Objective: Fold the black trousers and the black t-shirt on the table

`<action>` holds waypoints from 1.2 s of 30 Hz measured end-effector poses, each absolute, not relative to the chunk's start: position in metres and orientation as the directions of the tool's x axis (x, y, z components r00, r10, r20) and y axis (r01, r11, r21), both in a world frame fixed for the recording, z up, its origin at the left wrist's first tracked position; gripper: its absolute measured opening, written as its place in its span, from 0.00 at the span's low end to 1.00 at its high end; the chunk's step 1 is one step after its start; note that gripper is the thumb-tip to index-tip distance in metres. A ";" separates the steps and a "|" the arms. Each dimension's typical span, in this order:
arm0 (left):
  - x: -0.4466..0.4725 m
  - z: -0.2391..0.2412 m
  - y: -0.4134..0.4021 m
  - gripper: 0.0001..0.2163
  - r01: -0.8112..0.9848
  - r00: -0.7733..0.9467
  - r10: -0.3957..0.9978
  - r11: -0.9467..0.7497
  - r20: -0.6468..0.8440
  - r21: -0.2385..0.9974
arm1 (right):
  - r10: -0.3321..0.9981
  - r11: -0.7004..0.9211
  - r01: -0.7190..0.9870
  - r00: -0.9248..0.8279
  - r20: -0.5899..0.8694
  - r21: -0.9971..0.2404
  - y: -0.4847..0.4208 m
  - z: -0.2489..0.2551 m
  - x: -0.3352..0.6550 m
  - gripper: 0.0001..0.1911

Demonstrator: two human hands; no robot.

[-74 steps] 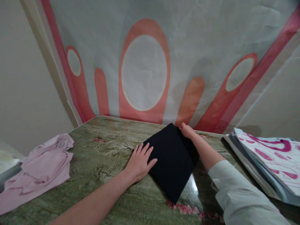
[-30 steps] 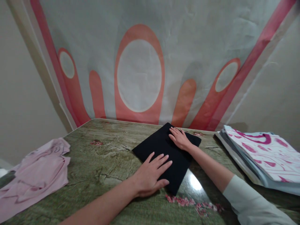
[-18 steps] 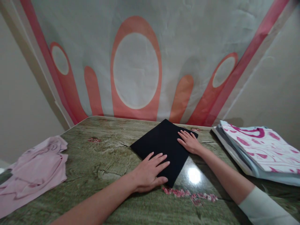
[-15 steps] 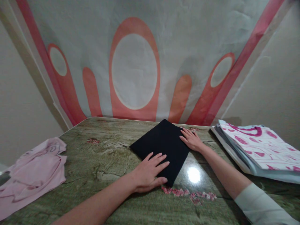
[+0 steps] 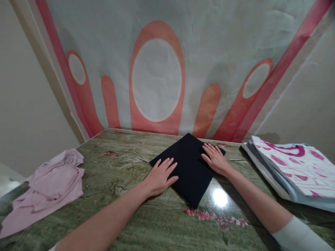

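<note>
A folded black cloth (image 5: 188, 167) lies flat near the middle of the green wood-patterned table (image 5: 136, 216), one corner pointing towards me. My left hand (image 5: 160, 175) rests palm down on its left edge with the fingers stretched out. My right hand (image 5: 216, 158) lies flat on its right side, fingers spread. Neither hand grips anything.
A crumpled pink garment (image 5: 47, 184) lies at the table's left edge. A stack of folded cloths topped by a white one with magenta marks (image 5: 290, 167) sits at the right. A grey, orange and red patterned sheet (image 5: 157, 69) hangs behind the table.
My left hand slid from the cloth's near corner up to its left edge. My right hand moved back onto the cloth's right side. The cloth stays flat.
</note>
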State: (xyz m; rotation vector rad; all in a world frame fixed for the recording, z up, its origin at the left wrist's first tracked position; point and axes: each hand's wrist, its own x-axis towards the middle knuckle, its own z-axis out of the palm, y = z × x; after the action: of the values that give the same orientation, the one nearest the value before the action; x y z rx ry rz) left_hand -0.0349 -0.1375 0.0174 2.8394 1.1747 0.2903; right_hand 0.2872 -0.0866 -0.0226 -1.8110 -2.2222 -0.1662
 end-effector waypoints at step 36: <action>-0.009 0.038 -0.170 0.06 0.429 0.894 0.426 -0.903 0.140 0.002 | 0.908 0.049 0.829 0.195 0.371 -0.557 -0.066 -0.034 0.370 0.20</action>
State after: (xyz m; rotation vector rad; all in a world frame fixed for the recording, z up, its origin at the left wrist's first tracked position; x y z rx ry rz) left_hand -0.0085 -0.1705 0.0380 3.0855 0.6965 0.2171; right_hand 0.3700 -0.0660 -0.0339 -1.7768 -1.6335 0.1435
